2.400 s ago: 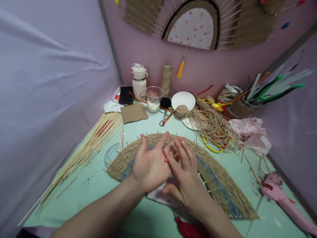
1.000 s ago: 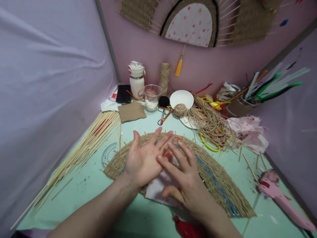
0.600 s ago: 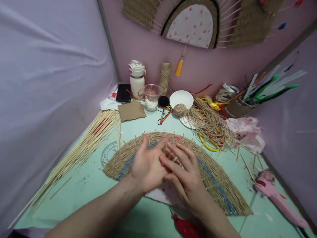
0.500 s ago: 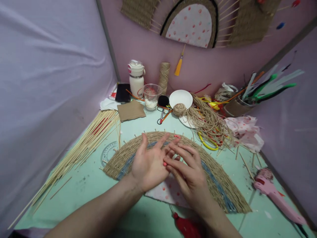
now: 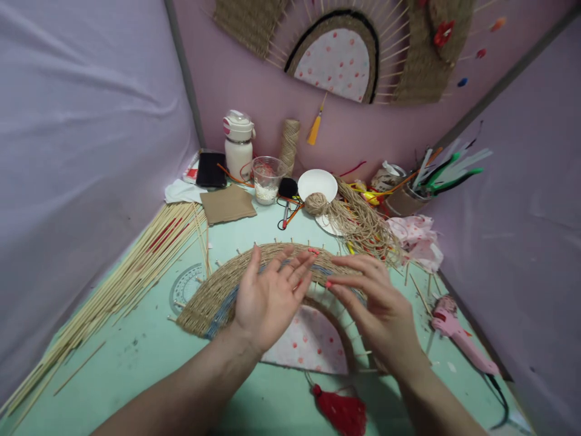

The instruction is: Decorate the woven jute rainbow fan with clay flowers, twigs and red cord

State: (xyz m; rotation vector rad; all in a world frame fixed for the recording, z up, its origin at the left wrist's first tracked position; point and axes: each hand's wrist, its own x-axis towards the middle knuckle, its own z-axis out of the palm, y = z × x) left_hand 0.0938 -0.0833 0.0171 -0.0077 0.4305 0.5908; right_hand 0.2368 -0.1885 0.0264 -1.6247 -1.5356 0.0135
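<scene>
My left hand (image 5: 272,297) is held palm up with its fingers stretched out, and the palm is bare. To its right, my right hand (image 5: 379,303) pinches a small coral-pink ball (image 5: 328,284) between thumb and index finger; its exact material is too small to tell. Beneath both hands lies a half-round woven twine fan (image 5: 204,312) with a blue band and stick ends along its rim. Its inner half circle is white cloth with red dots (image 5: 313,342). Small coral-pink pieces (image 5: 313,251) show at the fan's top edge, just beyond my left fingertips. A red tassel (image 5: 340,409) lies below the fan.
Bamboo sticks (image 5: 131,278) and a protractor (image 5: 184,287) lie left. Behind stand a bottle (image 5: 238,151), a plastic cup (image 5: 266,181), a twine spool (image 5: 289,145) and a white plate (image 5: 318,184). Loose twine (image 5: 367,224) and a pink glue gun (image 5: 463,339) are right.
My right hand has moved away from the left palm, rightward and slightly up, with the pink ball in its pinch. My left hand stays open. The whole view has shifted a little.
</scene>
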